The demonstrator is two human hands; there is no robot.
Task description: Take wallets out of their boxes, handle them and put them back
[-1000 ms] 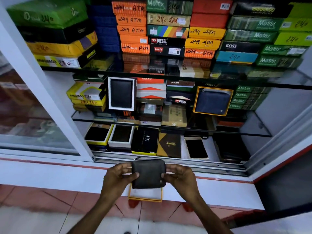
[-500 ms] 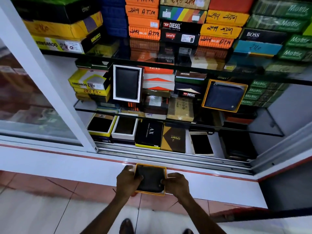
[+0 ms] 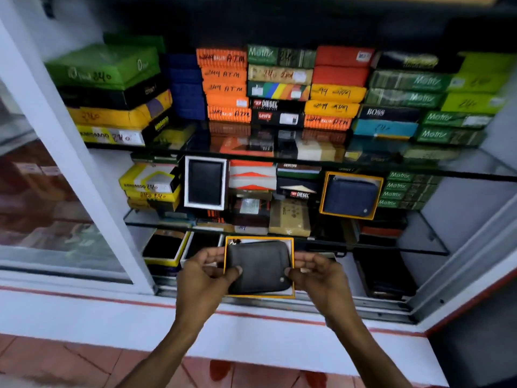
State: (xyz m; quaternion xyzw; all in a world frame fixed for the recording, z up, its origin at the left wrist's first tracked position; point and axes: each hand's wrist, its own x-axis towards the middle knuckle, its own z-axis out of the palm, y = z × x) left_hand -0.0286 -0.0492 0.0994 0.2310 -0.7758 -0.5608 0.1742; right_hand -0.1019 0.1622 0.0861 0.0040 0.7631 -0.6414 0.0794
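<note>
Head view, the only one: a dark grey leather wallet lies seated in a shallow yellow-rimmed cardboard box, held up in front of the lowest level of an open glass display cabinet. The left hand grips the box's left edge, thumb pressed on the wallet's face and fingers behind; the right hand mirrors it on the right edge, thumb on the wallet near its small round stud. Both hands are closed on the boxed wallet, which is off any surface. Behind it on the bottom level, other open boxes stand propped: a yellow-edged one to the left, dark ones to the right. The gap directly behind the held box looks like its slot, though it is hidden. Judgement: the step is returning the box to display. To do it well, keep both thumbs on the wallet so it stays seated, tilt the box back, and clear the sliding-door track before letting go.
</note>
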